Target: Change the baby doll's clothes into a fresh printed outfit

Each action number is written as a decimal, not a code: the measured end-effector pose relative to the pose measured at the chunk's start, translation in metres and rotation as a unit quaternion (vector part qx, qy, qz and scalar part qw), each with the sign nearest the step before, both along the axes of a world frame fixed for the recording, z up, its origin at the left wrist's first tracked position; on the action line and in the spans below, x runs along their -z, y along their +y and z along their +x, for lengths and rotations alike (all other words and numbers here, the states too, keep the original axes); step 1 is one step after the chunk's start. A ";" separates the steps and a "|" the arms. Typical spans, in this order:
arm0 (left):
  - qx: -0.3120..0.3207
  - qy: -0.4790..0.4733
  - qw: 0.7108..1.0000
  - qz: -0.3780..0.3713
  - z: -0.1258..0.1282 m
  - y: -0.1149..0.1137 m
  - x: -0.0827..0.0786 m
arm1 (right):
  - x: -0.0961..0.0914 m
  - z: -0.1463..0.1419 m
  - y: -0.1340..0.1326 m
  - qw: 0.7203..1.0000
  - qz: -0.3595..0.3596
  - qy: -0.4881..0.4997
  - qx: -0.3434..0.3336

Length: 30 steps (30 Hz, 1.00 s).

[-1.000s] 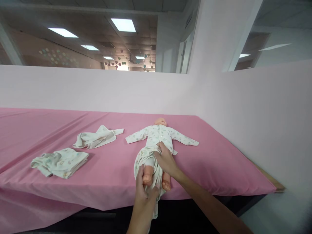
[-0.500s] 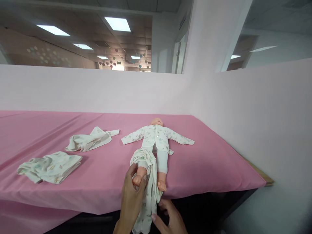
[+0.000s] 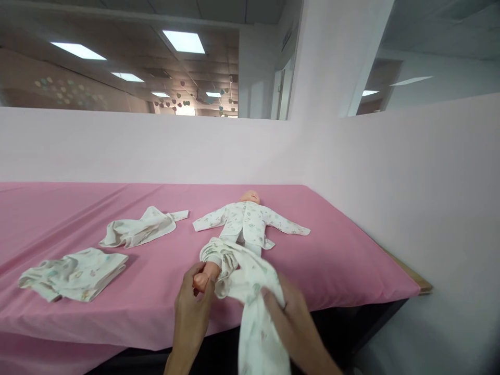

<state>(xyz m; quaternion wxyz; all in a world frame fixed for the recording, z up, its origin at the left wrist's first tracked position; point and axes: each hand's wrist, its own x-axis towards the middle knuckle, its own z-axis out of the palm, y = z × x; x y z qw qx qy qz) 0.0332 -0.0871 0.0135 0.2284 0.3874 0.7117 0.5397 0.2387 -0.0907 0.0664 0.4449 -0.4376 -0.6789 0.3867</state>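
A baby doll [image 3: 247, 221] in a printed white top lies on its back on the pink table [image 3: 156, 271], head toward the wall. My left hand [image 3: 193, 312] is closed on the doll's foot [image 3: 201, 280] at the table's front edge. My right hand [image 3: 291, 317] grips the printed baby trousers [image 3: 250, 291], which are bunched round the doll's leg and hang down over the table edge. The doll's other leg is hidden under the cloth.
Two more printed baby garments lie on the pink cloth to the left: a crumpled one [image 3: 136, 232] near the doll and a folded one [image 3: 74, 273] further left. A pale partition wall [image 3: 390, 172] runs behind and along the right side.
My right hand has come up from below the table edge and lifted the trousers over the doll's right leg. My left hand has drawn the foot leftward. The view has shifted slightly.
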 end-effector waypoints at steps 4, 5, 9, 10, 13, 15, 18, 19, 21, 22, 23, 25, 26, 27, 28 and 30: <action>-0.002 0.004 1.000 0.001 0.003 0.000 -0.002 | -0.038 0.023 0.053 0.989 0.064 -0.062 0.117; 0.001 0.004 1.000 0.002 0.004 -0.001 -0.002 | -0.041 0.026 0.062 0.986 0.068 -0.070 0.134; 0.051 0.018 0.999 0.008 0.003 -0.006 0.006 | -0.029 0.033 0.072 0.988 0.033 -0.110 0.100; 0.074 0.010 0.997 0.009 0.001 -0.007 0.008 | -0.021 0.035 0.068 0.989 0.016 -0.120 0.084; 0.127 -0.013 0.992 0.012 -0.010 -0.006 0.006 | 0.006 0.043 0.056 0.988 -0.032 -0.140 0.064; 0.133 0.032 0.990 0.019 -0.014 0.002 -0.008 | 0.022 0.047 0.050 0.988 -0.054 -0.140 0.040; 0.161 0.173 0.970 0.048 -0.010 0.030 -0.044 | 0.035 0.050 0.046 0.988 -0.079 -0.132 -0.001; 0.197 0.217 0.955 0.054 -0.006 0.043 -0.057 | 0.037 0.049 0.045 0.987 -0.086 -0.132 -0.006; 0.301 0.296 0.906 0.031 0.004 0.071 -0.079 | 0.036 0.047 0.046 0.986 -0.100 -0.130 -0.004; 0.345 0.336 0.877 0.000 0.008 0.084 -0.086 | 0.035 0.046 0.047 0.987 -0.106 -0.125 -0.003; 0.381 0.374 0.845 -0.034 0.012 0.096 -0.091 | 0.033 0.045 0.048 0.987 -0.108 -0.116 -0.001; 0.426 0.421 0.796 -0.086 0.016 0.115 -0.096 | 0.028 0.044 0.054 0.989 -0.107 -0.097 0.008; 0.443 0.428 0.782 -0.097 0.017 0.122 -0.097 | 0.026 0.043 0.057 0.991 -0.103 -0.088 0.013; 0.457 0.422 0.777 -0.099 0.016 0.126 -0.097 | 0.023 0.043 0.061 0.992 -0.101 -0.077 0.013; 0.473 0.403 0.777 -0.097 0.015 0.129 -0.098 | 0.020 0.042 0.065 0.992 -0.104 -0.066 0.009; 0.501 0.348 0.788 -0.086 0.011 0.129 -0.101 | 0.013 0.038 0.075 0.993 -0.110 -0.043 0.000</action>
